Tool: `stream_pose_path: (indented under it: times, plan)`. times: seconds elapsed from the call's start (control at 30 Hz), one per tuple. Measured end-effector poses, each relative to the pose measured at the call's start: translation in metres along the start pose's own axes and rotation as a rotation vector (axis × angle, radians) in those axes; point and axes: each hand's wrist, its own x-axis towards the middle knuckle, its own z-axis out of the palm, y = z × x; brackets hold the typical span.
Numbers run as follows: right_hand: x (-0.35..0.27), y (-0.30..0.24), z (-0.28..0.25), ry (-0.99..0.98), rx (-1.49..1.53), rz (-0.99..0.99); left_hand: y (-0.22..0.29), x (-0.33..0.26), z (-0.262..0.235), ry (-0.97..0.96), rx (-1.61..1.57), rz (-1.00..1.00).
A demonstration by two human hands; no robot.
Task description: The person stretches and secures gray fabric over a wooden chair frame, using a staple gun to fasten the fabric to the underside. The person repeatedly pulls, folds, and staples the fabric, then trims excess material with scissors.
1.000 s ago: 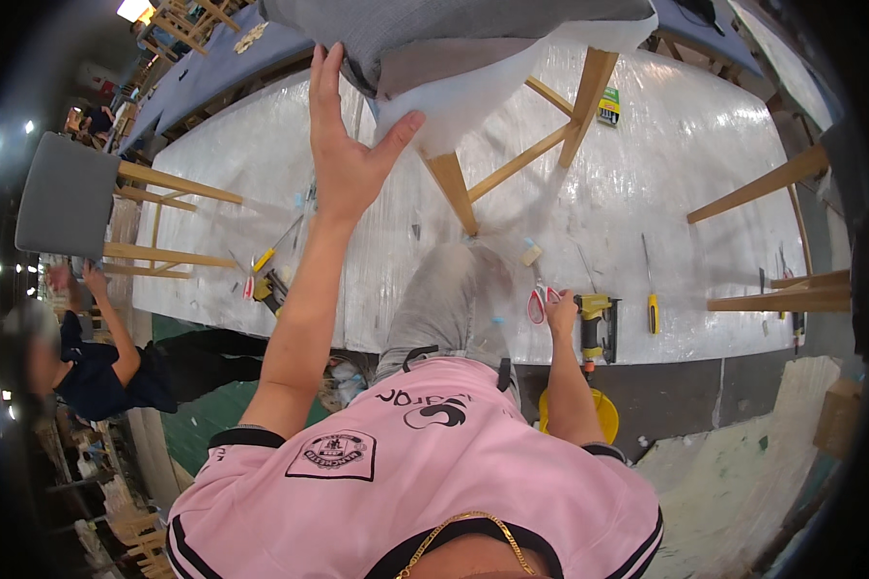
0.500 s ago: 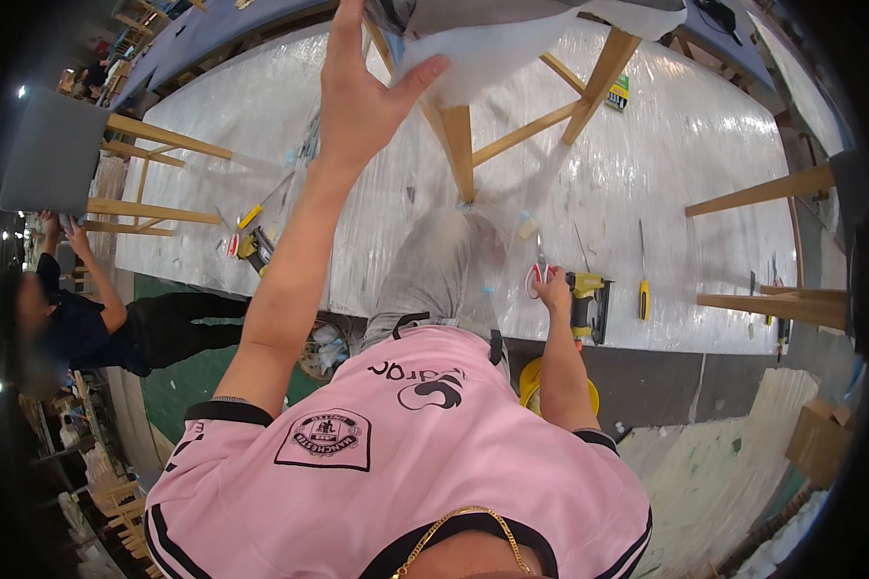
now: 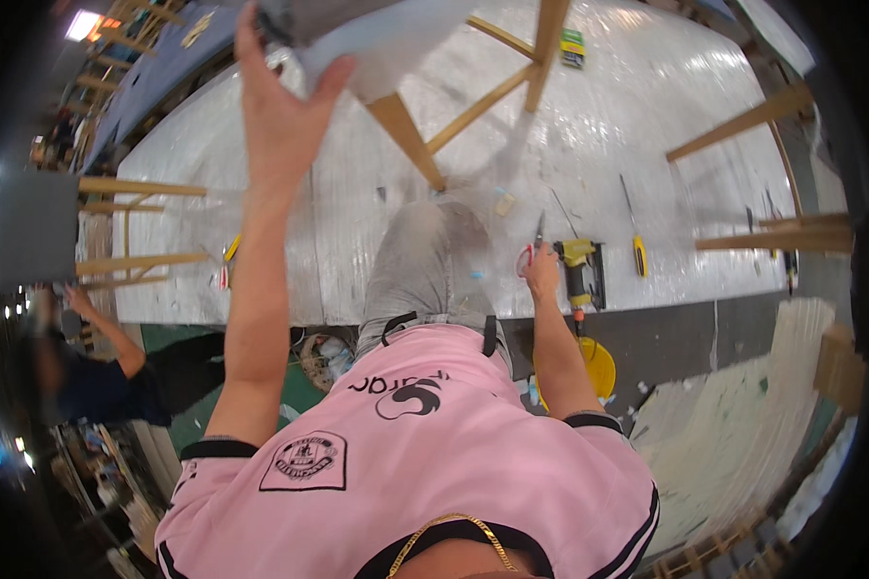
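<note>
Two hands are at work over a plastic-covered table (image 3: 357,241). Left hand (image 3: 280,116) reaches up, fingers spread and gripping the grey seat (image 3: 377,39) of an upturned stool, whose wooden legs (image 3: 473,106) slant away to its right. Right hand (image 3: 541,272) hangs low, clenched round a small red-handled tool (image 3: 529,253). Just right of it lie a yellow nail gun (image 3: 581,272) and a screwdriver (image 3: 637,246).
</note>
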Motion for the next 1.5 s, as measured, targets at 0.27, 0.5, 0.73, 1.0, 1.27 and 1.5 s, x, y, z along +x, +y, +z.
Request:
stream_pose_path:
  times: [0.27, 0.5, 0.73, 1.0, 1.27, 1.5]
  plan:
    - [0.014, 0.009, 0.015, 0.173, 0.587, 0.166, 0.015, 0.002, 0.002, -0.119, 0.119, 0.015]
    - [-0.012, -0.078, -0.079, -0.295, 1.427, -0.12, 0.019, -0.002, 0.007, -0.091, 0.255, 0.015]
    - [0.011, -0.196, -0.153, -0.426, 1.223, -0.76, 0.026, -0.002, 0.009, -0.111, 0.192, -0.164]
    - [0.018, -0.29, -0.216, -0.482, 1.032, -1.038, 0.011, -0.002, 0.003, -0.123, 0.294, -0.012]
    - [-0.003, -0.329, -0.268, -0.435, 1.122, -1.097, 0.014, -0.001, 0.003, -0.146, 0.171, -0.053]
    - [-0.006, -0.334, -0.263, -0.353, 1.231, -1.061, 0.014, -0.001, 0.003, -0.153, 0.195, -0.061]
